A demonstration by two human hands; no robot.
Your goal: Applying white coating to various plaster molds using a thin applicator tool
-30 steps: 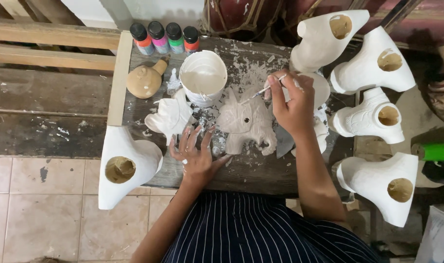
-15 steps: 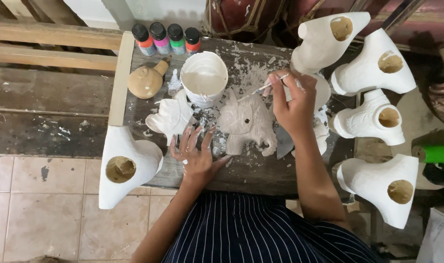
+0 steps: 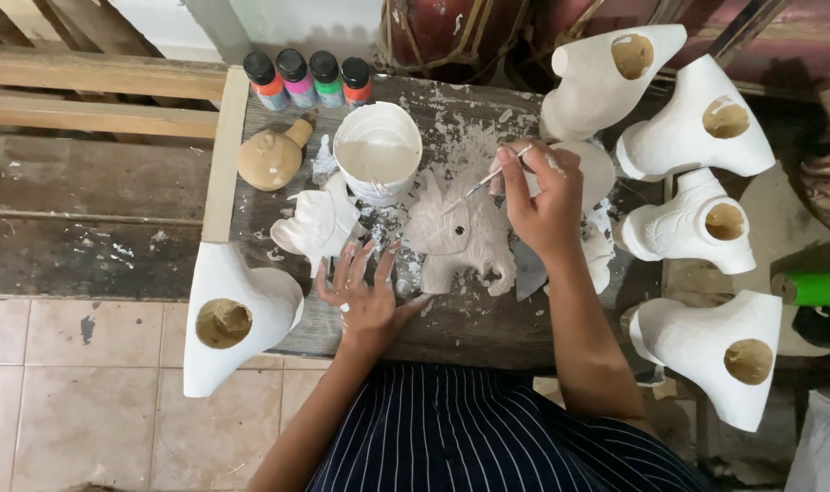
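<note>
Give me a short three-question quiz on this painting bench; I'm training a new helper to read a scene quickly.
1. True or false: the right hand holds a thin brush over the elephant figure.
2. Where is the left hand?
A. Gripping the white cup
B. Spread flat on the table, fingers apart
C. Lifting a paint bottle
3. How many small paint bottles stand in a row at the far edge of the table?

Key:
1. True.
2. B; it lies beside the elephant figure, just below the white cup.
3. Four, each with a black cap.
</note>
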